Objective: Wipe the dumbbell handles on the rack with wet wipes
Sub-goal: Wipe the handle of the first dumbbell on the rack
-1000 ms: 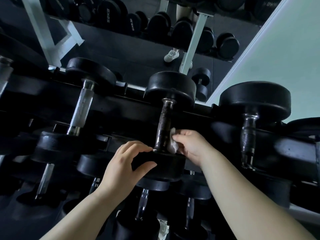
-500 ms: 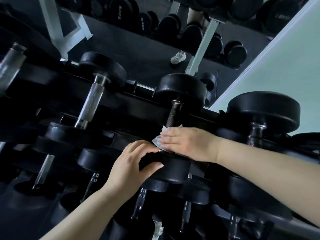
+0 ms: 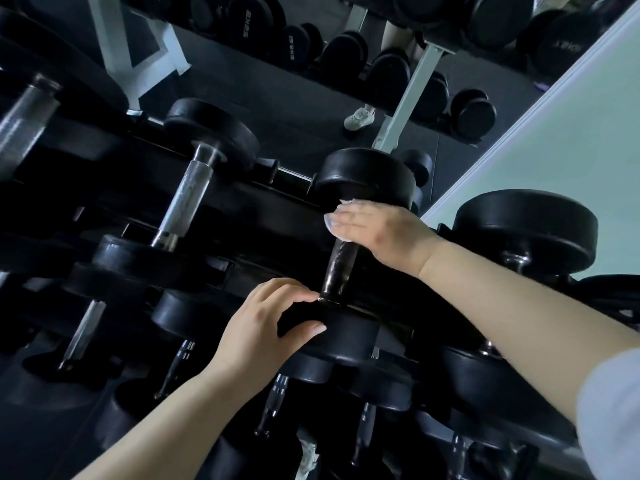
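Right hand (image 3: 381, 233), wet wipe (image 3: 332, 220) higher on knurled handle (image 3: 341, 268)

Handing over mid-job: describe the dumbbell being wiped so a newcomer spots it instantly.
Find the pale green wall on the right; one black head stands against it. The dumbbell just left of that is it: the right hand holds a white wipe round its handle, the left hand grips its near head. Its handle is dark, unlike the silver handle further left.
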`<state>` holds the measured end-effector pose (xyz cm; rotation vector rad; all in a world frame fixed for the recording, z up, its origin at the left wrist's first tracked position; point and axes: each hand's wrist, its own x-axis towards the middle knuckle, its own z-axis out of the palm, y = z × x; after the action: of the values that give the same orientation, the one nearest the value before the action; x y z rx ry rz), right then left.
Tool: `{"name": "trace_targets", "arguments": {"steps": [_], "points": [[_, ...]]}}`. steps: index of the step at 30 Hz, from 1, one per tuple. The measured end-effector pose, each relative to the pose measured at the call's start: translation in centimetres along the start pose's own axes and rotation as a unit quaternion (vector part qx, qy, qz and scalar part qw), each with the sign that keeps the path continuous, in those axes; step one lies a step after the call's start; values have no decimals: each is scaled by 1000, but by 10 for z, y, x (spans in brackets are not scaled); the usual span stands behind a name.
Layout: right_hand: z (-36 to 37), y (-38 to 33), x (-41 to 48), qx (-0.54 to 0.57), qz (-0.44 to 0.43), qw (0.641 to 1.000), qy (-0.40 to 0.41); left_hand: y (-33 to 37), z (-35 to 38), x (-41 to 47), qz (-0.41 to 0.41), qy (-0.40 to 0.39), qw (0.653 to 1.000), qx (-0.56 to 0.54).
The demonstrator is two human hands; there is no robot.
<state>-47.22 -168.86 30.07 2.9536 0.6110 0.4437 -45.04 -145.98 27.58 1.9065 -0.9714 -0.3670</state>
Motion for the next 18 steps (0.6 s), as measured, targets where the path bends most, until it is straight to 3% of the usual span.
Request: {"name": "trace_targets", "arguments": {"steps": [3,6,8,13,18], "points": [[8,-16,-6,-5,25,1000,12,-1,1,0,-1,0,1000,-6],[4,-38,-21,85,-60,994,-41,-3,1,0,6,-1,1000,-4],[-2,-31,-18,80,-86,992,-47,-3,1,0,6,-3,1000,-3],[1,-11,-5,17,55,998,8,-2,0,0,4,-1,1000,-4],[1,-45,-26,37,-37,998,-35,-5,1,1,12,-6,1000,-5]]}}
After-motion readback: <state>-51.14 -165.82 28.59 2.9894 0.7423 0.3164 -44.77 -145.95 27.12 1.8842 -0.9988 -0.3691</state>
